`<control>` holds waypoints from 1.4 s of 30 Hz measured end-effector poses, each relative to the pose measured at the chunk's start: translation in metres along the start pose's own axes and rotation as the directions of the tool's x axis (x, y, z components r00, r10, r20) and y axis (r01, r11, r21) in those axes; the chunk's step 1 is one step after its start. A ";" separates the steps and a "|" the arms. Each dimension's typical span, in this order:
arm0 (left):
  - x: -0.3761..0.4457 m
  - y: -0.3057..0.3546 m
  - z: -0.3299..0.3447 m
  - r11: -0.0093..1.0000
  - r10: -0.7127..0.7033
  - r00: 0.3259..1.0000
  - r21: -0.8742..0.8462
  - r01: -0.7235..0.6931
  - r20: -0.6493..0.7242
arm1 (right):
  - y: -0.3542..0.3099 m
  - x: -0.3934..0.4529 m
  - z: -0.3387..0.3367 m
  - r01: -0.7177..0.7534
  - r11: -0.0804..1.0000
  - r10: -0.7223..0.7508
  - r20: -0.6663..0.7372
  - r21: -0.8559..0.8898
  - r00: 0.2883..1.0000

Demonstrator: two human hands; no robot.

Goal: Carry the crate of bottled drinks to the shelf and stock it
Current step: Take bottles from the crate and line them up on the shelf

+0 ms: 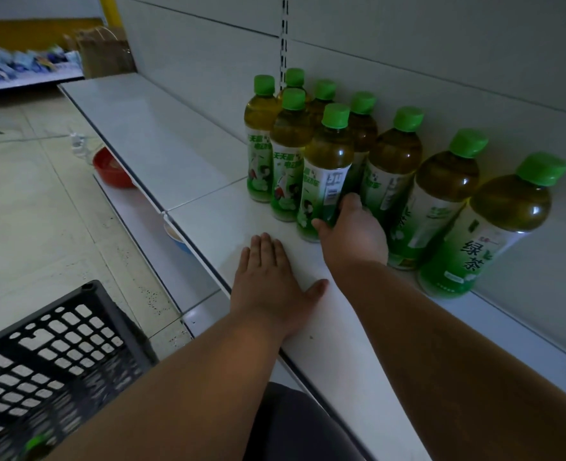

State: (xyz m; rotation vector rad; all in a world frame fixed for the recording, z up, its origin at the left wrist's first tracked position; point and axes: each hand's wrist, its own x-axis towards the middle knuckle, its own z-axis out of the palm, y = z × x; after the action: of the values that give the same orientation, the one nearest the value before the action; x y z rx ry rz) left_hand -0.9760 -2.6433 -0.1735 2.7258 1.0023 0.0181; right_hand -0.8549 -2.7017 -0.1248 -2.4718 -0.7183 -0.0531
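A white metal shelf (pixel 181 154) backed by a pale slotted panel is shown from above, with a tiled floor to its left and a lower shelf board beneath. Nine green-capped bottles of tea are seen standing upright on the shelf, ranged along the back panel, with a shorter front row of three at the far end. The nearest bottle of the front row (pixel 324 174) is gripped low on its label by the right hand (pixel 353 232), whose thumb and fingers are curled round its base; the bottle's long axis is vertical and its foot appears to rest on the shelf. The left hand (pixel 268 281) is laid flat on the bare shelf surface, fingers straight and together, holding nothing. It lies just beside the right wrist and nearer the shelf's front edge.

The black lattice crate (pixel 55 354) is seen at lower left, below the shelf edge and well apart from both hands; a green cap (pixel 37 444) is visible in it, blurred, so at least one bottle is judged to remain. The crate lies to the left of and behind the left forearm, which makes the left hand the nearer one for the next reach. The open stretch of shelf to the left of the rows is judged the likely place for further stock.

A red bowl (pixel 112 169) and a paper bag (pixel 107 54) are visible beyond.
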 end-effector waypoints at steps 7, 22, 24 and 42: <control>-0.039 -0.039 -0.039 0.994 0.084 0.959 -0.047 -0.100 -0.272 | -0.014 -0.049 -0.011 0.353 0.934 -0.357 0.090 0.059 0.930; -0.295 -0.307 -0.097 0.835 -0.520 0.806 0.029 0.549 -0.282 | -0.274 -0.249 0.082 0.848 0.485 -0.761 0.581 0.214 0.289; -0.314 -0.334 -0.072 0.793 -0.598 0.766 -0.031 0.609 -0.238 | -0.284 -0.270 0.114 0.844 0.469 -0.738 0.641 0.260 0.212; -0.315 -0.408 0.106 0.541 -0.833 0.553 -0.203 0.816 0.004 | -0.253 -0.345 0.439 0.415 0.909 -0.055 0.981 -0.027 0.185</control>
State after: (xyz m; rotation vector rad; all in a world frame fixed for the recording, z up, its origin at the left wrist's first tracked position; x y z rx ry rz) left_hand -1.4671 -2.5673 -0.3465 1.8259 2.1074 0.0683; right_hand -1.3273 -2.4602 -0.4317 -2.3640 -1.7234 1.5793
